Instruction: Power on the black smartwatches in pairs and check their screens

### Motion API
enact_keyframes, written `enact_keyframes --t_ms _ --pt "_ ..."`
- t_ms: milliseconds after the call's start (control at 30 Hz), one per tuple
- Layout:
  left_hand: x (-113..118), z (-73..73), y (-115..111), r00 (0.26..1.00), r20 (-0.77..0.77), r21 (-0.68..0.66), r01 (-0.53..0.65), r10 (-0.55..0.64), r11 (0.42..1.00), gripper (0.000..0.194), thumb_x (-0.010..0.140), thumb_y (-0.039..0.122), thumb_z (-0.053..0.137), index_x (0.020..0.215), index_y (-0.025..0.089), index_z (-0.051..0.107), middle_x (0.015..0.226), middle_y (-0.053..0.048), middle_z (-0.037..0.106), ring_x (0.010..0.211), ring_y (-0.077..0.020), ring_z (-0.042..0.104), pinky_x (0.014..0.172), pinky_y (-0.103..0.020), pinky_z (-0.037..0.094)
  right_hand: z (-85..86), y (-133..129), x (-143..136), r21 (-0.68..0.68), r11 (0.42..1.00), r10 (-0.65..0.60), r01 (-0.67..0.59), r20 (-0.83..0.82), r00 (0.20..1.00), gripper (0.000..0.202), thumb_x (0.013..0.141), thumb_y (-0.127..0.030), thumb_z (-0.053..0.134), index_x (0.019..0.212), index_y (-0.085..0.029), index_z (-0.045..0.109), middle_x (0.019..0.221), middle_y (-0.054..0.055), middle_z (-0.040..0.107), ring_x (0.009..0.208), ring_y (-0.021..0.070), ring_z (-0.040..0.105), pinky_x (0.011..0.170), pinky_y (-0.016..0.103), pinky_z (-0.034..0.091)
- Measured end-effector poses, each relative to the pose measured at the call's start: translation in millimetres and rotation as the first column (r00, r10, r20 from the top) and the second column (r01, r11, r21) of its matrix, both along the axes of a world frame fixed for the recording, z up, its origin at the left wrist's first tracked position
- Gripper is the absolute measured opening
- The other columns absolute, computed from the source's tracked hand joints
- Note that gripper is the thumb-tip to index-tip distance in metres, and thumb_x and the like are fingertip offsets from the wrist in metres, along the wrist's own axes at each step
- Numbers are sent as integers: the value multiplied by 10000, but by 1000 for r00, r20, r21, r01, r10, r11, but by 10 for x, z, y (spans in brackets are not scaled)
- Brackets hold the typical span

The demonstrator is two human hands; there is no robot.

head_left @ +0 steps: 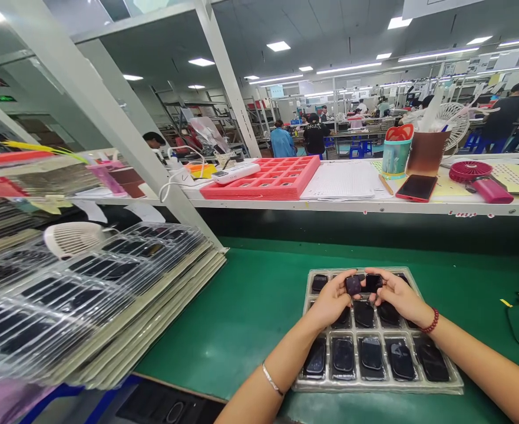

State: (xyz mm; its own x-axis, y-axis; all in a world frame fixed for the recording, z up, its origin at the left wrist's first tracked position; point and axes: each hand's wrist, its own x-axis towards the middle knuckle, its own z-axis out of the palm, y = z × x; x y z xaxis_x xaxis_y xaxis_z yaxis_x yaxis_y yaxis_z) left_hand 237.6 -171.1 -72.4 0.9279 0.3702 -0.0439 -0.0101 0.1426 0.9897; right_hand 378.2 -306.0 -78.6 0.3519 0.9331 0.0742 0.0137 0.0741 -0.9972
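Observation:
A clear plastic tray (378, 386) lies on the green bench, its compartments holding flat black rounded pieces that look like small screens or device covers. Over its far rows, my left hand (333, 297) pinches one small dark rounded-square piece (353, 286) between thumb and fingers. Close beside it, my right hand (398, 294) grips another glossy black square piece (373, 283). The two held pieces are side by side, a small gap between them. Their exact kind cannot be made out. Both forearms cover parts of the tray's side compartments.
Stacked clear trays of black parts (104, 294) stand on the left, with a white fan (73, 238) on top. A shelf above the bench bears a red foam tray (263, 179), papers (341, 180), a phone (416, 188) and a pink fan (484, 179). A black cable (515, 330) lies right.

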Motion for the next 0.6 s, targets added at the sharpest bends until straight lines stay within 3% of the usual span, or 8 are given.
enact_keyframes --t_ms 400,600 --pt "-6 10 8 1000 8 6 1 -1 1000 559 680 66 504 1229 167 479 1054 -99 640 776 -145 634 587 -207 428 22 2 2 -7 999 41 -41 -10 999 433 742 -201 531 1173 -196 488 1009 61 603 671 130 604 612 287 497" --pt "3 -58 39 998 55 -61 47 -44 997 699 663 75 546 1334 203 394 1091 -98 614 824 -163 617 606 -220 439 5 1 48 5 999 33 -33 -96 995 421 733 -183 534 1152 -191 494 972 55 620 653 127 606 606 278 497"
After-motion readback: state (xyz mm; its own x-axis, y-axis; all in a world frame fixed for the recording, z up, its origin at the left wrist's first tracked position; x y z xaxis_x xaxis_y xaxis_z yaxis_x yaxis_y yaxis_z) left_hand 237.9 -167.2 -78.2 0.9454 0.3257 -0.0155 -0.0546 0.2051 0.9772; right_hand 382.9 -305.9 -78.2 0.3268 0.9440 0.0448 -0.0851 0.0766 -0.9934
